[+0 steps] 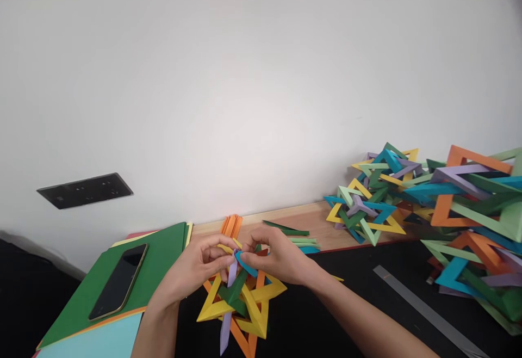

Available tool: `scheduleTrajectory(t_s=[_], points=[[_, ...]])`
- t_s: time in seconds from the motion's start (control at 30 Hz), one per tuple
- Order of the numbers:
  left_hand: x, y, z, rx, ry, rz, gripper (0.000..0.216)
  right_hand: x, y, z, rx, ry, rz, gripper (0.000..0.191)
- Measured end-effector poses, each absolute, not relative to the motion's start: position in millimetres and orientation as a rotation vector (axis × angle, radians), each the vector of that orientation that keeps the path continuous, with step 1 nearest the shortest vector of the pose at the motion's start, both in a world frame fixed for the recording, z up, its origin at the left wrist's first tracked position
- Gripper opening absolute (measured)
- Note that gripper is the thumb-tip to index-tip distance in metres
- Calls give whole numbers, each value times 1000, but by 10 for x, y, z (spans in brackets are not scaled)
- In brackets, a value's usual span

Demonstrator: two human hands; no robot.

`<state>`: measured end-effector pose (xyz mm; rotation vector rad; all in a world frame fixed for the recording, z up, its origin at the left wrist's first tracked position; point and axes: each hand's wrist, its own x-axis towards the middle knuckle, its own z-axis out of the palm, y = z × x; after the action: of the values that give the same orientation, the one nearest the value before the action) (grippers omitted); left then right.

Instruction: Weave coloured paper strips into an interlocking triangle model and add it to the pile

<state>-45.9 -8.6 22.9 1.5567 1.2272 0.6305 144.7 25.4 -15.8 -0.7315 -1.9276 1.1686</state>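
Note:
Low in the middle of the head view is a star-shaped model of folded paper strips [261,309] in yellow, orange, green, blue and purple. My left hand [199,265] pinches a purple paper strip [232,274] near the model's top. Beside it, my right hand [277,254] has thumb and fingertips closed on a blue paper strip [247,265]. The two strips meet between my fingertips; whether they are slotted together I cannot tell. One purple end hangs out below the model, next to orange strips. My fingers hide part of the model's upper side.
A phone [119,282] lies on stacked coloured paper [163,249] at left. Behind my hands are orange strips [232,226] and green strips [289,230]. Finished-looking paper stars [362,208] pile up at right, near a metal ruler [424,309]. A socket panel [85,190] is on the wall.

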Motion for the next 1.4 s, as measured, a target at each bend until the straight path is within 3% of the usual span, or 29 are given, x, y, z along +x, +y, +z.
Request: scheduleTrajectory(t_s=[1.4], points=[[-410,-92,262,1518,1224,624,14,1511,260,-118,-713,-2017,1151,9]])
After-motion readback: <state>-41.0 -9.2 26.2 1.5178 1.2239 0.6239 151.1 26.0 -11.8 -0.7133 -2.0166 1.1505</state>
